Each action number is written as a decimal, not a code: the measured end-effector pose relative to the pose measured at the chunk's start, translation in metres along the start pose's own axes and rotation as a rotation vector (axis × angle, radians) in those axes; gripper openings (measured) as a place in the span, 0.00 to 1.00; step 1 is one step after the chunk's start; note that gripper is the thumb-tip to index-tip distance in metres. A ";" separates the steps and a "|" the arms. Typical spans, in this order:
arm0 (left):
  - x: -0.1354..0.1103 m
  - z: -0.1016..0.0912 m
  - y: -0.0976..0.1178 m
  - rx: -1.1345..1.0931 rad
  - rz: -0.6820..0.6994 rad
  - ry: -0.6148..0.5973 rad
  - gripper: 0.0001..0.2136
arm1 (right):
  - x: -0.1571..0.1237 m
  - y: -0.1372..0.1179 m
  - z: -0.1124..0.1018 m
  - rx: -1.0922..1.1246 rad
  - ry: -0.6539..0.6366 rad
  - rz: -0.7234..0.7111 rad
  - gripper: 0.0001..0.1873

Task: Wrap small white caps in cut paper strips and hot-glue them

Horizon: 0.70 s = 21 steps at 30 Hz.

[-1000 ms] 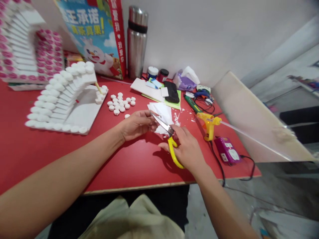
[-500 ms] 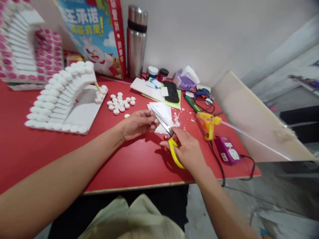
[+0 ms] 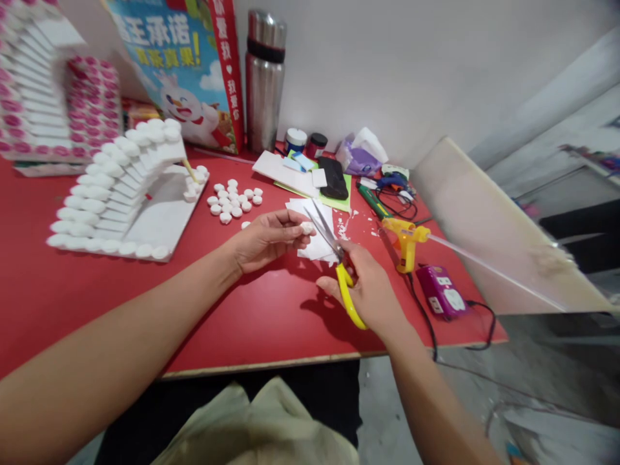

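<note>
Between the thumb and fingers of my left hand (image 3: 268, 240) is a small white round piece (image 3: 307, 227). My right hand (image 3: 371, 284) grips yellow-handled scissors (image 3: 349, 297); their blades stand slightly apart, with the tips close to the white piece. Under the blades lie white paper sheets (image 3: 317, 242), with white scraps (image 3: 342, 227) beside them. Several similar white round pieces (image 3: 236, 201) sit in a group left of the paper. Farther left is a white stepped model (image 3: 159, 213) edged with such pieces.
A yellow glue gun (image 3: 407, 242) with a long clear stick stands at right, beside a purple power box (image 3: 442, 294) and its cables. A steel flask (image 3: 265, 84) and a printed bag (image 3: 186, 77) stand at the back. A pink-and-white model (image 3: 39, 84) occupies the far left.
The scissors have moved slightly right and down, away from my left fingers, and their blades have parted. The white piece in my left hand shows more clearly.
</note>
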<state>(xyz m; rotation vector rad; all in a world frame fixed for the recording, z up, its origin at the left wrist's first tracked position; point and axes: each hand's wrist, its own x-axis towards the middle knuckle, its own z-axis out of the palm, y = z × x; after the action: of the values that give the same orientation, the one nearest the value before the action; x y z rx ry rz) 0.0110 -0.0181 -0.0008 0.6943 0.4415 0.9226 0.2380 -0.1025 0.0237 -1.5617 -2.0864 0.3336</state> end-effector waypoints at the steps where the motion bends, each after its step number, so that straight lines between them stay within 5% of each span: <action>1: 0.000 0.000 0.000 0.004 0.004 -0.003 0.16 | -0.001 0.000 0.002 -0.040 0.000 -0.020 0.36; 21: -0.001 -0.001 -0.001 0.033 -0.014 -0.035 0.13 | -0.003 0.007 0.011 -0.146 0.099 -0.174 0.31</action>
<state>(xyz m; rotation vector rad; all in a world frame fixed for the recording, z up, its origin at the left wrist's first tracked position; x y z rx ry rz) 0.0103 -0.0185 -0.0023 0.7350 0.4306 0.8900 0.2382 -0.1016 0.0103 -1.4324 -2.1903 0.0412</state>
